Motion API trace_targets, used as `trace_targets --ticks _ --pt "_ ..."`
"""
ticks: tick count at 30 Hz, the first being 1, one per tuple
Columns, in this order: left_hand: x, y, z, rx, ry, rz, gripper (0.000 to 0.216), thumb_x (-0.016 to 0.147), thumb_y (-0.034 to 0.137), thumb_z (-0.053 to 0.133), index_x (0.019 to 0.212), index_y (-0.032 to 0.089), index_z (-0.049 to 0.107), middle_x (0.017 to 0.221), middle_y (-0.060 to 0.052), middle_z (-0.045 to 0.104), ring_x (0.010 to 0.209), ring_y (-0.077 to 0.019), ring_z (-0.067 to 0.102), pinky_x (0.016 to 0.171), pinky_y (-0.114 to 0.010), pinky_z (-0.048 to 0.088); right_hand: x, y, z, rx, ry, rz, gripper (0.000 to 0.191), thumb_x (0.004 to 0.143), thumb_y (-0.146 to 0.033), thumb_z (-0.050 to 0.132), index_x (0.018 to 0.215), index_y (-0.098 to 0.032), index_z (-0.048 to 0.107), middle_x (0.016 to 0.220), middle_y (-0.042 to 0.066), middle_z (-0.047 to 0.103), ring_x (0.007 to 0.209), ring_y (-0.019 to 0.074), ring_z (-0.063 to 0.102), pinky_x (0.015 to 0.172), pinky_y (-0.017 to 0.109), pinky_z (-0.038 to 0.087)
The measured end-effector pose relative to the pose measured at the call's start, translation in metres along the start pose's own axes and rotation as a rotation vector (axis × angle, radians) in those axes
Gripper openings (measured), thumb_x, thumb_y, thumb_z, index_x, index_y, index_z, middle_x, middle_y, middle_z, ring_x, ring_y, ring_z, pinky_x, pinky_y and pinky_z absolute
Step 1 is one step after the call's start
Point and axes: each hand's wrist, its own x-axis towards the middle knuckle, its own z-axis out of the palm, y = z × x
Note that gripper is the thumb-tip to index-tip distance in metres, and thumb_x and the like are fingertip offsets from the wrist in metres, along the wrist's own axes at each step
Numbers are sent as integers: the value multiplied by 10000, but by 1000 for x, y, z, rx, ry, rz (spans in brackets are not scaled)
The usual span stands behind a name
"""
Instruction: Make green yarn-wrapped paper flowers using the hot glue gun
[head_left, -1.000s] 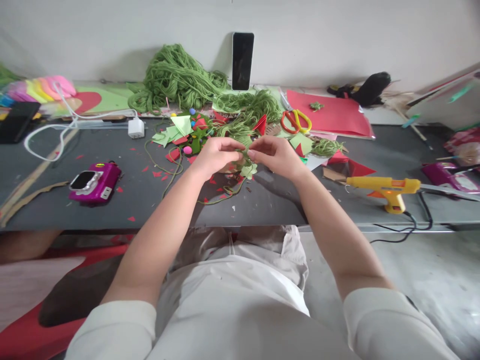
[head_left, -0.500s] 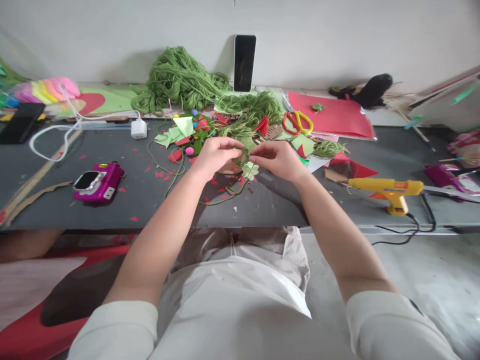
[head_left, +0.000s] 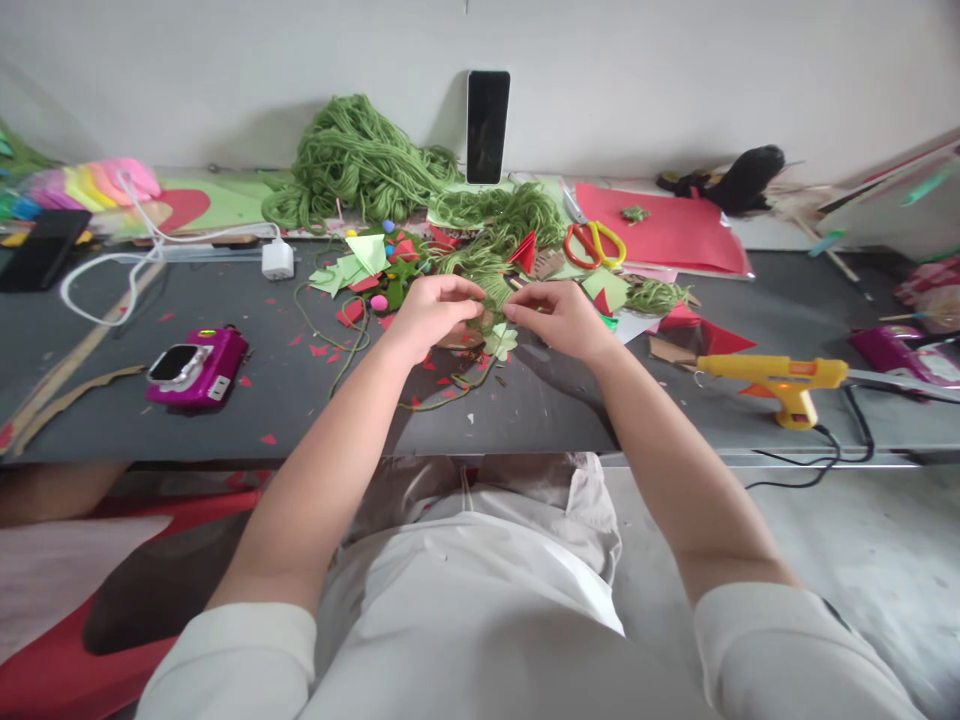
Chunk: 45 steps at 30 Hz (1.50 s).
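Curling toward each other, the left hand (head_left: pixel 433 318) and the right hand (head_left: pixel 562 318) are flanking green yarn (head_left: pixel 496 286), which is lying between them; whether either is pinching it, I cannot tell. Just on the grip's near side a paper flower (head_left: pixel 500 342) is resting; scissors (head_left: pixel 600 246) are lying beyond, rightward.

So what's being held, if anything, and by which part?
Probably the green yarn strands, by their near end, between the left hand and the right hand; which hand grips them can't be told.
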Motion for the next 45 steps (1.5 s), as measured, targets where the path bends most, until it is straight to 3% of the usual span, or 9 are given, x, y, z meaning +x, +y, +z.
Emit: trace_targets --ticks 7,14,24,29,34,45 --pt "0 1 0 36 -33 -18 369 767 199 761 1135 194 795 1052 -79 778 935 -193 719 782 -304 596 4 7 0 72 -11 53 376 846 -546 723 849 -173 773 725 29 689 655 153 573 639 308 470" --pt "-3 3 3 23 -66 -57 298 781 185 763 1078 173 786 1043 -80 775 868 -166 719 756 -287 600 3 10 -5 47 20 46 324 845 -502 739 833 -179 762 701 22 687 649 153 580 629 307 489" --pt "-2 1 3 -13 -69 -50 230 771 146 772 1001 160 768 920 -61 762 830 -162 721 787 -318 620 2 12 -9 147 -67 55 272 831 -459 772 908 -200 747 750 41 747 658 165 636 646 327 538" --pt "-2 0 3 7 -78 -53 236 783 167 787 1019 165 778 912 -65 768 793 -162 721 747 -311 613 -1 8 -9 -32 32 -64 243 857 -436 760 934 -207 782 904 56 758 789 186 654 729 345 526" --pt "-4 0 3 67 -105 -27 265 794 220 799 1052 162 792 932 -84 793 801 -183 731 714 -304 603 -4 6 -6 -91 1 -191 169 858 -401 774 904 -241 804 1056 81 742 1011 247 673 825 382 530" --pt "-3 -2 3 92 -116 -24 256 816 206 785 1068 160 794 977 -93 806 840 -195 746 747 -320 611 0 12 3 -126 -22 -201 144 903 -342 657 828 -219 649 910 68 684 859 214 633 763 358 496"
